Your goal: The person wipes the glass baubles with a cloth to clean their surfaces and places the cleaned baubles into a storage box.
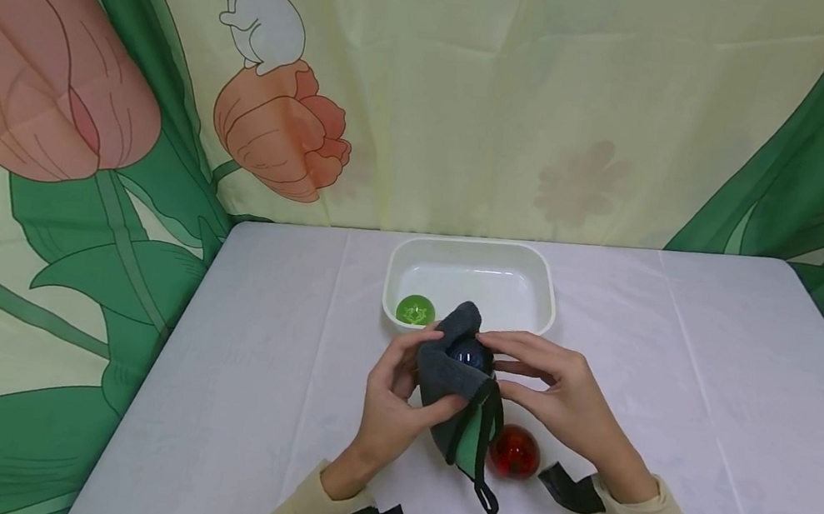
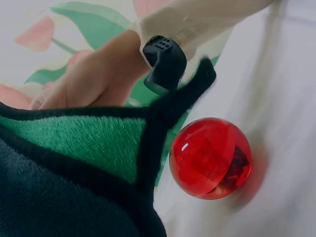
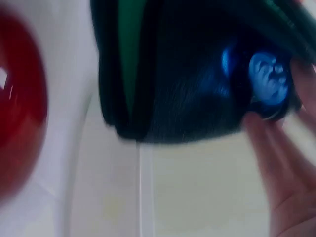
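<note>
A dark grey cloth (image 1: 441, 373) with a green underside and black edging is folded around a dark blue glossy ball (image 1: 470, 353). My left hand (image 1: 400, 402) grips the cloth from the left, thumb across its front. From the other side my right hand (image 1: 556, 389) pinches the ball, its fingertips at the ball and the cloth's edge. In the right wrist view the blue ball (image 3: 266, 79) shows between the cloth and the fingers. A black hanging loop (image 1: 486, 499) dangles from the cloth's lower corner. Close by on the table sits a clear red ball (image 1: 515, 452).
Behind the hands stands a white tray (image 1: 546, 292), a green ball (image 1: 415, 310) in its near left corner. White cloth covers the table (image 1: 256, 375). A printed curtain (image 1: 473, 104) hangs along the table's far edge. Black straps (image 1: 572, 487) lie by the wrists.
</note>
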Available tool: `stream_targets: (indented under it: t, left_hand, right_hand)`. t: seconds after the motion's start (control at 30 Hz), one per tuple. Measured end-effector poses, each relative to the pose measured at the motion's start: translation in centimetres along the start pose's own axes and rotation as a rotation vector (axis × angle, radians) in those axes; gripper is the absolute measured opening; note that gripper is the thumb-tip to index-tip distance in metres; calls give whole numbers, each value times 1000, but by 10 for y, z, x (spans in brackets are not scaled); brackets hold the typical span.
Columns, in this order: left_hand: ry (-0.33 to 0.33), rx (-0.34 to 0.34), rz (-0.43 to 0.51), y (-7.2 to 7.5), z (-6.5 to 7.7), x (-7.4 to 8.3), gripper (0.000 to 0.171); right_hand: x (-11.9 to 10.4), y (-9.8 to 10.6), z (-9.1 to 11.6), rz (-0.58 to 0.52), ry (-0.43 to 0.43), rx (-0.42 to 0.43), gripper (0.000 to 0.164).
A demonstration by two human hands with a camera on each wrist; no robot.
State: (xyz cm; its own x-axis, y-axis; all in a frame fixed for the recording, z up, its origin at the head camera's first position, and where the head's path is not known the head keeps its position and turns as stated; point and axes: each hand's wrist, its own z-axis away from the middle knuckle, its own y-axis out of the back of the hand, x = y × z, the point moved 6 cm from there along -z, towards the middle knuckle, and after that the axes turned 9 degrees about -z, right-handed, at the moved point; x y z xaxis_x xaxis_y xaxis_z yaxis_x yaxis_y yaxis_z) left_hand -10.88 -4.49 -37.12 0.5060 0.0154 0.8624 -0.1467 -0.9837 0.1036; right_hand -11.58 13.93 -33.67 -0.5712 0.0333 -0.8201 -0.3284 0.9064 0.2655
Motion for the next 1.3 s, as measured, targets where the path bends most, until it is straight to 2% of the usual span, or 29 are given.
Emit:
stream_targets:
  t: [0.1,0.23,0.4,0.53,0.63,0.87,1.1,1.3]
  left_hand:
    - [-10,2,0,1,0,0,63]
    - [-21,6,-1,2,-1,-1,62]
    - [-49,14,26,4,-3,-1,61]
    - [-50,17,34,4,-4,-1,60]
    - [-33,16,30,4,-3,-1,59]
    - [6,3,12,3,-2,-2,60]
    - [-1,7,-6,5,-1,0,61]
    - [-18,20,16,5,-2,0,59]
  right_hand:
    - [4,0,0,-43,-67,29,57]
    - [5,-1,0,-32,-80,9,58]
    - [1,0,-1,63,1,-30,62]
    - [-2,0,0,119,89,-56,45]
    - [-2,-2,1,125,106,-72,44]
    - [-3,-3,1,104,87,-56,42]
    - [7,-3,2,-86,-78,-10,59]
    - [9,-4,1,-31,-70,-28,64]
